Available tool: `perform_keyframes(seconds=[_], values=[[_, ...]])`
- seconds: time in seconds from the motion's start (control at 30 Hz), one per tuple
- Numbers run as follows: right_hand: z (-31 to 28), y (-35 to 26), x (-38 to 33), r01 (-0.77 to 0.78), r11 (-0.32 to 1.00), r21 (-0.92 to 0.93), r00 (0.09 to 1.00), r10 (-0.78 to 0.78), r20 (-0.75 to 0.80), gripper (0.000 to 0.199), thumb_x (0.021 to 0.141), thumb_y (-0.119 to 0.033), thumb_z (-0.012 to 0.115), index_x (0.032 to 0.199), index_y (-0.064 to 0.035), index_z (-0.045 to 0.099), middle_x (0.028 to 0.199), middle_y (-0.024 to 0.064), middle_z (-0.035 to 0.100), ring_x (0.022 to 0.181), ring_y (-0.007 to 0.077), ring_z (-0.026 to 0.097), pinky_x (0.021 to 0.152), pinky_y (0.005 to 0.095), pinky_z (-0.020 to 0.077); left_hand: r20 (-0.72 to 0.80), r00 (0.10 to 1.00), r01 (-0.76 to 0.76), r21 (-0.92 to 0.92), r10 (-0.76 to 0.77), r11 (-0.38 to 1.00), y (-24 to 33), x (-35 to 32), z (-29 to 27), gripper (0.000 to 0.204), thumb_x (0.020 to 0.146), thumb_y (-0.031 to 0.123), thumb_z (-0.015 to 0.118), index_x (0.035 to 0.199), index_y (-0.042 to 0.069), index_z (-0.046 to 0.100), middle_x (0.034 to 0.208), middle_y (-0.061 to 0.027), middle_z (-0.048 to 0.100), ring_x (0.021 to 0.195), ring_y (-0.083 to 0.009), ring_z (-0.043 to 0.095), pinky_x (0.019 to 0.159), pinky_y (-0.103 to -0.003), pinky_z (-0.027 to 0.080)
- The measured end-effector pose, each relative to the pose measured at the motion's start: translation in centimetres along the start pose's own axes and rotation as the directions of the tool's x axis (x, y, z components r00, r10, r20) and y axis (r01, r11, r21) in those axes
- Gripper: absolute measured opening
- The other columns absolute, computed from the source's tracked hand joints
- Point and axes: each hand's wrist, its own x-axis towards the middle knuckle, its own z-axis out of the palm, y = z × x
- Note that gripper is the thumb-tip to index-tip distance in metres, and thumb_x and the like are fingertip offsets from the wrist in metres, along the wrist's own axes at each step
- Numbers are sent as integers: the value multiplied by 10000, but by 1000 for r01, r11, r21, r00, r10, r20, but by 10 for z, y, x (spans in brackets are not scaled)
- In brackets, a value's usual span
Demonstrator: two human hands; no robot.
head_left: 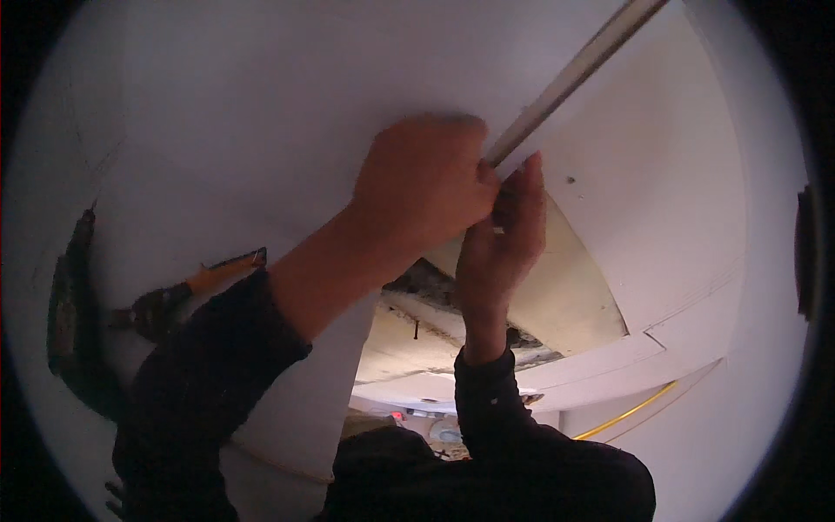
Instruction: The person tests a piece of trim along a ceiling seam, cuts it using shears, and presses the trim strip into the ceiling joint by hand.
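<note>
A long pale metal strip (574,74) runs from the upper right down toward the middle, along the edge of a white panel (644,191). My left hand (422,187) is closed over the strip's lower end, knuckles toward the camera. Just right of it, my right hand (504,235) grips the panel's edge and the strip from below, fingers curled up. Both forearms wear dark sleeves. The strip's end is hidden under my hands.
A white wall or ceiling surface (243,113) fills the upper left. Below the hands a gap (435,287) shows rough grey material and beige board. An orange-handled tool (209,278) sits at left. A yellow cable (626,413) runs lower right.
</note>
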Motion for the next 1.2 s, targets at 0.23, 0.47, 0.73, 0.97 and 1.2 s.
perform_keyframes(seconds=[0.23, 0.47, 0.73, 0.97, 1.2], values=[[-5, 13, 1, 146, 985, -91, 989, -146, 12, 655, 988, -7, 700, 1600, 3, 469, 1150, 57, 661, 1026, 140, 649, 894, 295, 538, 93, 995, 24, 33, -27, 999, 4, 5, 7, 191, 842, 233, 717, 825, 48, 673, 786, -196, 716, 759, -461, 699, 725, -550, 565], [-8, 15, 4, 90, 992, 92, 995, -94, 34, 652, 997, -76, 719, 1601, -18, 480, 997, 91, 710, 837, 166, 691, 729, 315, 565, 72, 997, -17, -90, 23, 996, -2, -10, -8, 214, 885, 269, 758, 867, 70, 681, 699, -139, 684, 685, -391, 701, 695, -475, 569], [-14, 4, 8, 20, 1000, 24, 1000, -20, 16, 625, 991, -60, 734, 1575, -7, 516, 881, 56, 667, 760, 124, 637, 703, 284, 538, 298, 943, 61, 287, -150, 956, -81, -76, -130, 202, 931, 154, 762, 1085, 38, 702, 1048, -137, 717, 866, -279, 714, 850, -411, 565], [2, 8, 3, 130, 992, -7, 986, -130, -108, 608, 990, -19, 709, 1566, 19, 519, 796, -13, 567, 703, 77, 535, 668, 247, 464, -176, 895, 347, 853, -410, 390, -193, -123, -367, 294, 1100, 253, 548, 1183, 13, 696, 1328, -166, 676, 1207, -352, 632, 1103, -426, 471], [3, -1, 4, 3, 993, 116, 998, 4, -63, 585, 1004, -9, 673, 1562, 48, 508, 911, 70, 647, 769, 118, 593, 710, 288, 518, -33, 812, 378, 791, -583, 481, -183, -193, -451, 446, 1087, 306, 619, 1294, -82, 691, 1248, -252, 727, 1116, -375, 701, 1003, -453, 546]])
